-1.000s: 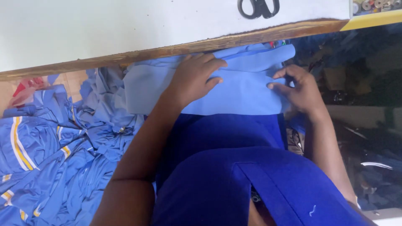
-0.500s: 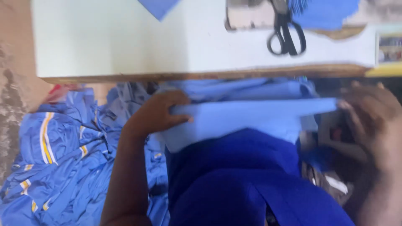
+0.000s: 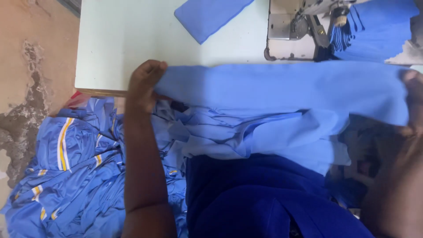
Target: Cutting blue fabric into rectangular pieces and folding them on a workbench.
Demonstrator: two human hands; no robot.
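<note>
My left hand [image 3: 144, 83] grips the left end of a light blue fabric piece [image 3: 282, 88], stretched out wide over the front edge of the pale sewing table [image 3: 132, 39]. My right hand [image 3: 412, 101], blurred at the right edge, holds the other end of the same piece. More light blue cloth [image 3: 246, 136] hangs bunched below it over my lap, which is covered by dark blue clothing [image 3: 251, 198]. A sewing machine [image 3: 299, 26] stands at the far side of the table, beyond the stretched piece.
A folded blue fabric strip [image 3: 211, 15] lies on the table near the machine, and more blue cloth [image 3: 379, 26] sits behind it. A heap of blue garments with yellow and white stripes [image 3: 70, 172] lies on the floor at my left. Worn floor [image 3: 26, 66] shows beside it.
Both hands have lifted the light blue piece from my lap and pulled it out wide over the table's edge. The view has tilted up, bringing the sewing machine into sight.
</note>
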